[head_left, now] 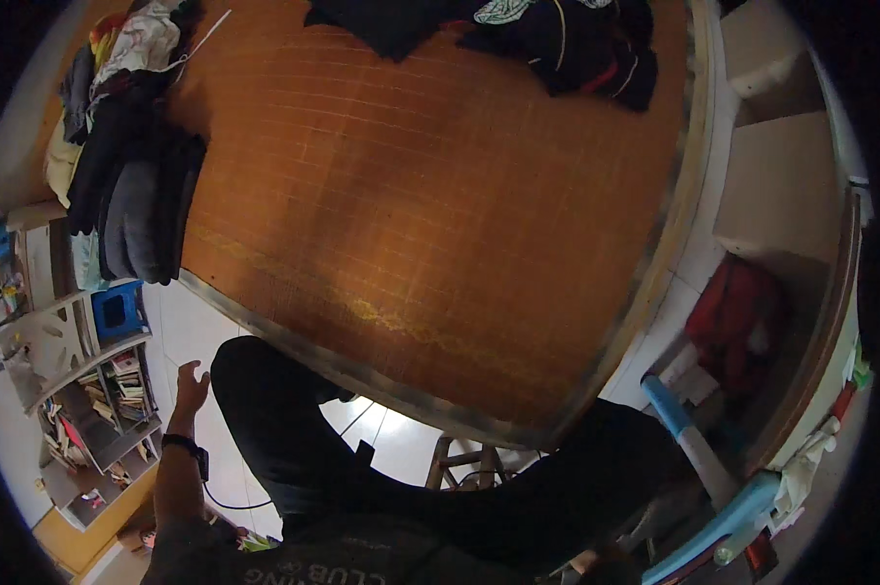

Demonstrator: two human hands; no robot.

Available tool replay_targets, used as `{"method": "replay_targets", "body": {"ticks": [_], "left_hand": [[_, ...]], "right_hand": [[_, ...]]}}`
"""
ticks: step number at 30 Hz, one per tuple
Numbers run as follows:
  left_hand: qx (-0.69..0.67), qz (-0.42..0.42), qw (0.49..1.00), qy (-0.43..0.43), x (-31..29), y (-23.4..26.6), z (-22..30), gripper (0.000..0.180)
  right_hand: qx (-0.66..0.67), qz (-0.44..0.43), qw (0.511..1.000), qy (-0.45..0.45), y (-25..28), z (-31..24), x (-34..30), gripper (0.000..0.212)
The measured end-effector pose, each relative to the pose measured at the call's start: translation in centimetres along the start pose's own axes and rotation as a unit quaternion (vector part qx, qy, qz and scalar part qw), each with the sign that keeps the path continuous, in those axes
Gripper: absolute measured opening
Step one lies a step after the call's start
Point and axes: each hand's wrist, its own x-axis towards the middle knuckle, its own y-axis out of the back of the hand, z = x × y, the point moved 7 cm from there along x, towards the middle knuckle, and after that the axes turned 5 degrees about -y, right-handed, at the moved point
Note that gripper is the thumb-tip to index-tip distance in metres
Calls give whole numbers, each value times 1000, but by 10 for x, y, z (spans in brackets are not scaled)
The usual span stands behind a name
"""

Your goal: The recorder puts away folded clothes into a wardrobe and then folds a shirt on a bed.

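Note:
My left hand (191, 385) hangs beside my left knee, over the pale tiled floor. Its fingers are loosely apart with nothing in them, and a dark watch sits on the wrist. Nearest to it are my dark trouser leg and the bookshelf on the left. Of my right hand, only a small skin-coloured patch (584, 562) shows at the lower edge, by dark cloth; its fingers are hidden. In front of my knees spreads a brown woven mat (440, 224) with a grey border. A stack of folded dark clothes (133, 214) lies on its left edge.
Dark garments (586, 49) lie at the mat's far edge, and crumpled light cloth (143, 44) lies far left. Cardboard boxes (781, 185) and a red bag (737, 317) stand on the right. A bookshelf (99, 419) and blue stool (118, 310) are at left.

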Motion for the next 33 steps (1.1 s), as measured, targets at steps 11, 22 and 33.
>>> {"method": "replay_targets", "body": {"ticks": [11,22,33], "left_hand": [[-14,9,999,28,-1,8,-25,46],[-36,111,993,-32,20,55,-44,48],[-126,290,937,-147,30,205,63,54]], "right_hand": [[7,25,1000,0,9,28,-47,40],[26,64,997,33,16,30,-87,44],[-85,156,958,223,120,-27,-130,42]]}}
